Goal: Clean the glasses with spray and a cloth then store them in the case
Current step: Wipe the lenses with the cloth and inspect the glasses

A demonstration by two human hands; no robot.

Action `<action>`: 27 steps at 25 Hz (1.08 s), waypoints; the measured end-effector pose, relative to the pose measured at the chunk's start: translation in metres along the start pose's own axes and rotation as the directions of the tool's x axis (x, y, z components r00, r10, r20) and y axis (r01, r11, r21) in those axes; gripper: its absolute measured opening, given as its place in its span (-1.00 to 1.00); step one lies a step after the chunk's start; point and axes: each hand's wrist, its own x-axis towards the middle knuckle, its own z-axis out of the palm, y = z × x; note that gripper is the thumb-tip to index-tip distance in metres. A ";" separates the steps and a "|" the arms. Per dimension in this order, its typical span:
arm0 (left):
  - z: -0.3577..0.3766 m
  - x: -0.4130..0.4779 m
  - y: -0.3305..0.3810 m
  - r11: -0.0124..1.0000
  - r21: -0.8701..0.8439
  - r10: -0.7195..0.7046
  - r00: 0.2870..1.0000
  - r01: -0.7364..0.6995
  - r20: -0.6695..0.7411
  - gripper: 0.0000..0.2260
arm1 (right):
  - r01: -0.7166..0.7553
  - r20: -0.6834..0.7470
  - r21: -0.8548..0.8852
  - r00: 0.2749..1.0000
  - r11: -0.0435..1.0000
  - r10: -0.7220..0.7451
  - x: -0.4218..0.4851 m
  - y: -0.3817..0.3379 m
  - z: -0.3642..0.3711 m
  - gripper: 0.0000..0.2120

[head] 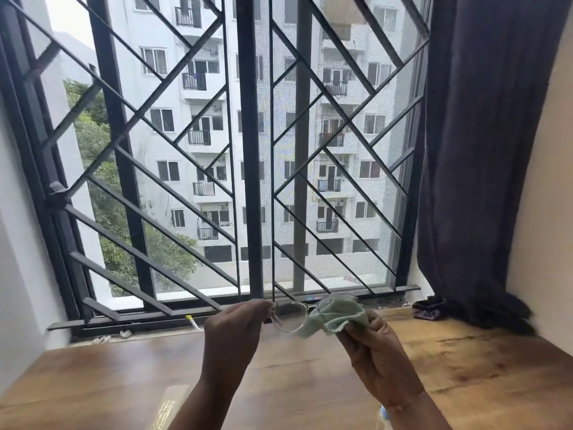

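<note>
I hold thin-framed clear glasses (286,319) up in front of the window, above the wooden table. My left hand (235,333) pinches the frame at its left corner. My right hand (372,352) grips a crumpled pale green cloth (336,315), which is wrapped over the right lens and hides it. The left lens is bare and see-through. A small blue and white thing, perhaps the spray bottle (384,412), shows just below my right wrist, mostly hidden. No case can be made out.
A wooden table (124,377) stretches below my hands to the window sill. A barred window (248,181) stands right behind. A dark curtain (477,150) hangs at right, with a small purple pouch (426,309) at its foot. A small white tube (193,322) lies on the sill.
</note>
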 end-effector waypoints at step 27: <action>-0.005 -0.012 0.000 0.989 -0.126 -0.079 0.997 0.078 0.001 -0.84 | 0.116 -0.276 -0.114 0.950 0.987 -0.143 -0.008 -0.004 0.046 -0.27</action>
